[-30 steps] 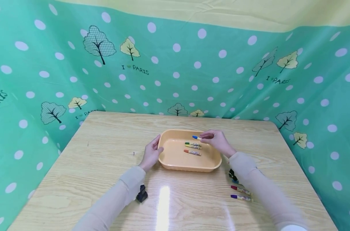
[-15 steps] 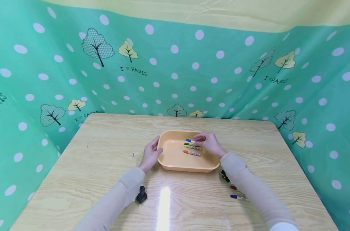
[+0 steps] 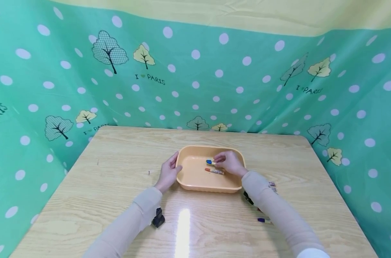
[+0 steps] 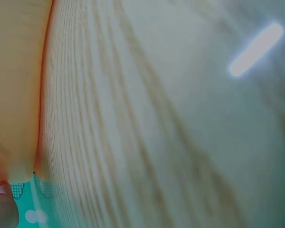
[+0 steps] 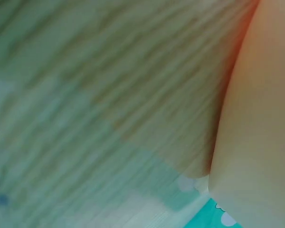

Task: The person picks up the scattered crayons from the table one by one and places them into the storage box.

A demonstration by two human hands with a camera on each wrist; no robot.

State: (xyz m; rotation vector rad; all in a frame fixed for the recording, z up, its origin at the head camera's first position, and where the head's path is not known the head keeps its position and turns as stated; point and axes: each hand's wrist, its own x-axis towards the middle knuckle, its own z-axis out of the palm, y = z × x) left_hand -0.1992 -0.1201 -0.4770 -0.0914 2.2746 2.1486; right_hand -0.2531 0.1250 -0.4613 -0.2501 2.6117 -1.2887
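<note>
In the head view an orange plastic tray (image 3: 192,177) stands on the wooden table. My left hand (image 3: 168,172) grips its left rim, thumb on the inside. My right hand (image 3: 230,163) is inside the tray, low over its floor, and pinches a blue crayon (image 3: 209,162). Just below it lies an orange crayon (image 3: 214,171). The green and yellow crayons are mostly covered by the right hand and the blue crayon. The left wrist view catches the tray's side (image 4: 16,71) and a bit of my left hand (image 4: 2,209); the right wrist view shows the tray's outer wall (image 5: 261,123).
A purple crayon (image 3: 263,220) and several others, such as the crayon ends (image 3: 272,185), lie on the table to the right, partly hidden by the right sleeve (image 3: 279,208). A green dotted curtain (image 3: 195,71) hangs behind the table (image 3: 127,161).
My right hand has moved left and down into the tray with the blue crayon, now covering the green and yellow crayons. The left hand has kept its hold on the rim.
</note>
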